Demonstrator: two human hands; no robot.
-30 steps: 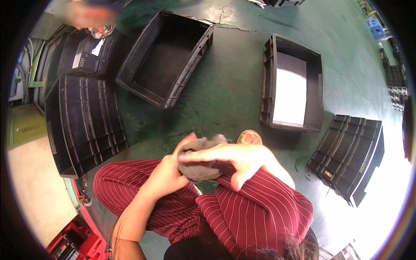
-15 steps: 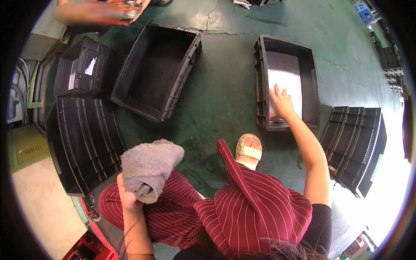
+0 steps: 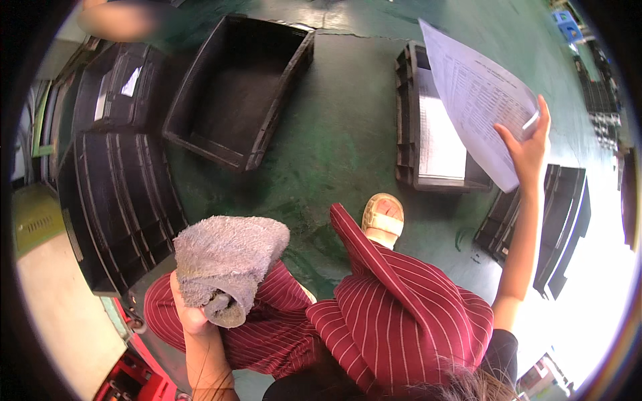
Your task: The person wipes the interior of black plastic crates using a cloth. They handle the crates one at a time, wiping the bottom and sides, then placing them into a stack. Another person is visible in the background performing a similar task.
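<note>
My left hand (image 3: 190,311) is closed around a folded grey cloth (image 3: 231,257), held above my left knee; its fingers are mostly covered by the fabric. At the right, my right hand (image 3: 529,144) grips the edge of a printed paper sheet (image 3: 471,87), thumb on one side and fingers on the other. That sheet hangs tilted over the right side of a black plastic crate (image 3: 406,134). Inside this crate lies another white paper (image 3: 439,140), partly covered by the raised sheet.
An open black crate (image 3: 231,93) stands on the green floor left of centre. More black crates (image 3: 124,207) line the far left, and another (image 3: 555,220) lies on its side at the right. A red crate (image 3: 144,377) sits lower left. Another person's blurred arm (image 3: 120,21) shows upper left.
My right hand has lifted the paper sheet out of the right crate and moved up and right. The left hand still holds the cloth, shifted slightly.
</note>
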